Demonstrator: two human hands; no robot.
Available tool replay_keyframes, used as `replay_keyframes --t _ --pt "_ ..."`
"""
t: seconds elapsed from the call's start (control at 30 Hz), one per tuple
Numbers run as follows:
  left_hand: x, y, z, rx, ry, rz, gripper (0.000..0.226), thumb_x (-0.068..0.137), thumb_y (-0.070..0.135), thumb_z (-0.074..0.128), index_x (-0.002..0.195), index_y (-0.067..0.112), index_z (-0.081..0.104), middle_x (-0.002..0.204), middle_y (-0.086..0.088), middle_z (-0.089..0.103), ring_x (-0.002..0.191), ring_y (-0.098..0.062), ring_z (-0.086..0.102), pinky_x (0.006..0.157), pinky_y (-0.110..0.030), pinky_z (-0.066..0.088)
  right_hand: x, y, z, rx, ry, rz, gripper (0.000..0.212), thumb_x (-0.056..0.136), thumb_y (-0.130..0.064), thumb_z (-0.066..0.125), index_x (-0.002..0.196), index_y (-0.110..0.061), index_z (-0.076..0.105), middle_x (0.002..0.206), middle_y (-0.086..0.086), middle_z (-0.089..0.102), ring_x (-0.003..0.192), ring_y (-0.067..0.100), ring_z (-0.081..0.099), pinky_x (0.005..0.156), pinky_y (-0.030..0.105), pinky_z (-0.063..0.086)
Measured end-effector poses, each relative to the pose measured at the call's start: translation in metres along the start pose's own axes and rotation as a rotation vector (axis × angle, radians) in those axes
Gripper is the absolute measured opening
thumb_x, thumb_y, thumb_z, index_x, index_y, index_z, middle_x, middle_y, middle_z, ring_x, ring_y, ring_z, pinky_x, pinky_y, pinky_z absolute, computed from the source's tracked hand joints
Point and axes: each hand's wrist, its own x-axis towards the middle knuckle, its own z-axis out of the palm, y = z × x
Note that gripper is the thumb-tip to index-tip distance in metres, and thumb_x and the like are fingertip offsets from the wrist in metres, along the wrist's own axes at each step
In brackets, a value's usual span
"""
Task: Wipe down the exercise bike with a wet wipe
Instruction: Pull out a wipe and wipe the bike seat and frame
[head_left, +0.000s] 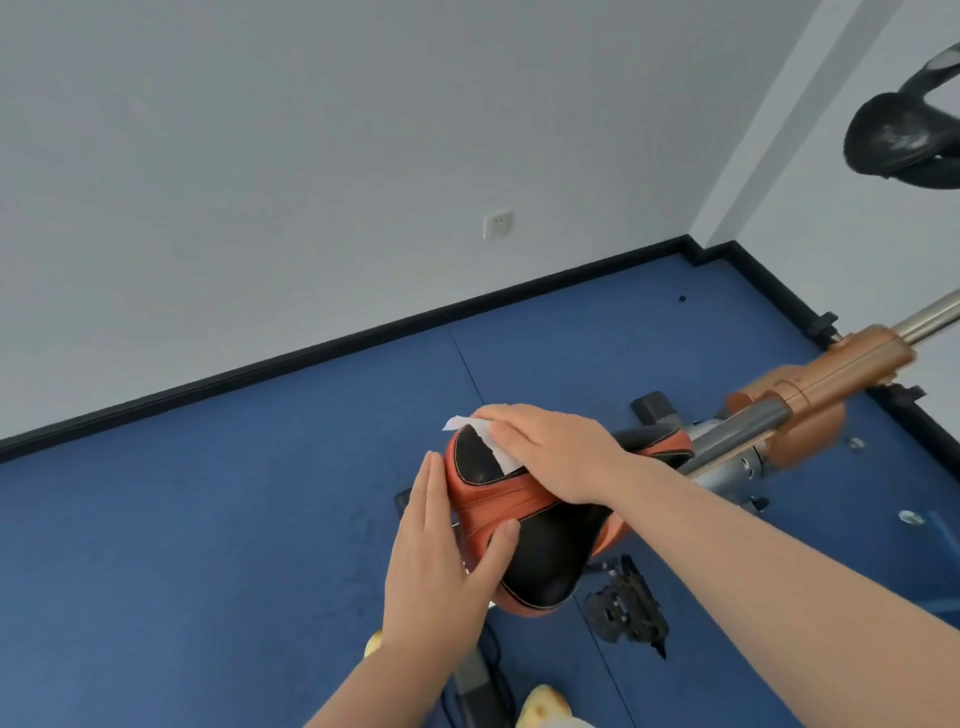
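Observation:
The exercise bike's black and orange saddle (540, 540) fills the lower middle of the view. Its orange and grey frame (810, 395) runs off to the right. My right hand (550, 449) lies flat on the saddle's far end and presses a white wet wipe (488, 434) against it; the wipe's edges stick out under my fingers. My left hand (441, 561) steadies the saddle's left side, its fingers straight along the edge and its thumb resting on the top.
Blue floor mats (208, 519) cover the ground up to a black skirting board and grey wall. A black handlebar (904, 135) hangs at the upper right. A black pedal (623, 605) sits below the saddle. Yellow shoes (543, 706) show at the bottom edge.

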Motion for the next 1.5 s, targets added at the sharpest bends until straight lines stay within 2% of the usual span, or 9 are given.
replay_keyframes --t 0.23,0.5,0.73,0.83,0.97,1.1,1.2,1.4,1.5 --pt "0.033 -0.004 -0.020 -0.008 -0.229 0.286 0.081 0.078 0.058 0.048 0.146 0.038 0.010 0.151 0.032 0.006 0.140 0.008 0.005 0.111 -0.021 0.017 -0.035 -0.015 0.035 -0.270 0.304 0.009 0.046 0.099 -0.043 0.022 0.144 -0.034 0.023 0.147 -0.011 0.034 0.130 0.012 0.033 0.110 0.033 0.024" --pt "0.085 0.008 -0.017 0.414 -0.417 0.660 0.059 0.090 0.056 0.017 0.144 0.035 0.028 0.151 0.020 0.026 0.141 0.003 0.011 0.114 -0.018 -0.005 -0.051 0.060 0.022 -0.187 0.534 0.491 0.042 0.100 -0.031 0.024 0.135 -0.018 0.043 0.138 0.002 0.045 0.133 0.024 0.032 0.111 0.035 0.021" --pt "0.094 0.014 -0.010 0.479 -0.344 0.714 0.052 0.091 0.049 0.025 0.135 0.030 0.045 0.138 0.014 0.049 0.129 -0.008 0.042 0.109 -0.027 0.028 -0.043 0.023 0.057 0.208 0.806 0.659 0.059 0.100 -0.025 0.030 0.150 -0.004 0.004 0.158 0.009 -0.001 0.145 0.023 -0.001 0.119 0.040 0.008" --pt "0.093 0.014 -0.009 0.466 -0.337 0.717 0.052 0.091 0.049 0.025 0.134 0.029 0.047 0.137 0.014 0.050 0.128 -0.009 0.043 0.109 -0.028 0.029 -0.036 0.032 0.043 0.417 0.904 0.714 0.060 0.100 -0.032 0.030 0.150 -0.009 0.005 0.158 0.006 0.006 0.145 0.019 0.007 0.114 0.025 0.008" --pt "0.094 0.011 -0.010 0.444 -0.335 0.738 0.051 0.091 0.047 0.026 0.134 0.027 0.047 0.138 0.011 0.050 0.129 -0.011 0.043 0.109 -0.031 0.030 -0.028 0.031 0.034 0.624 0.938 0.834 0.059 0.101 -0.027 0.030 0.150 -0.011 0.003 0.156 0.002 0.008 0.139 0.022 0.020 0.099 0.022 0.018" --pt "0.092 0.008 -0.006 0.409 -0.280 0.746 0.047 0.092 0.040 0.033 0.129 0.022 0.054 0.132 0.007 0.057 0.125 -0.015 0.049 0.106 -0.032 0.033 -0.021 -0.010 0.081 0.551 0.968 0.915 0.064 0.088 -0.042 0.033 0.141 -0.015 0.008 0.149 0.023 0.022 0.136 0.041 0.025 0.109 0.059 0.024" --pt "0.091 0.009 -0.005 0.370 -0.265 0.723 0.046 0.091 0.038 0.034 0.127 0.020 0.056 0.130 0.005 0.059 0.123 -0.015 0.050 0.105 -0.031 0.032 -0.031 -0.042 0.093 0.436 0.882 0.928 0.067 0.086 -0.047 0.026 0.142 -0.012 0.014 0.145 0.024 0.030 0.132 0.040 0.032 0.106 0.056 0.031" --pt "0.098 0.002 -0.018 0.181 -0.436 0.683 0.040 0.097 0.034 0.043 0.135 0.024 0.048 0.141 0.013 0.045 0.134 -0.006 0.034 0.112 -0.028 0.026 -0.066 -0.120 0.140 -0.087 0.619 0.726 0.058 0.095 -0.024 0.016 0.141 0.007 0.033 0.151 0.035 0.010 0.140 0.051 0.004 0.112 0.057 0.019" --pt "0.106 -0.012 -0.032 0.037 -0.575 0.652 0.040 0.098 0.030 0.042 0.138 0.030 0.043 0.146 0.021 0.034 0.137 0.005 0.022 0.113 -0.023 0.020 -0.069 -0.108 0.144 -0.099 0.787 0.725 0.060 0.101 -0.033 0.001 0.144 0.004 0.020 0.153 0.027 0.014 0.142 0.042 0.011 0.110 0.045 0.016"
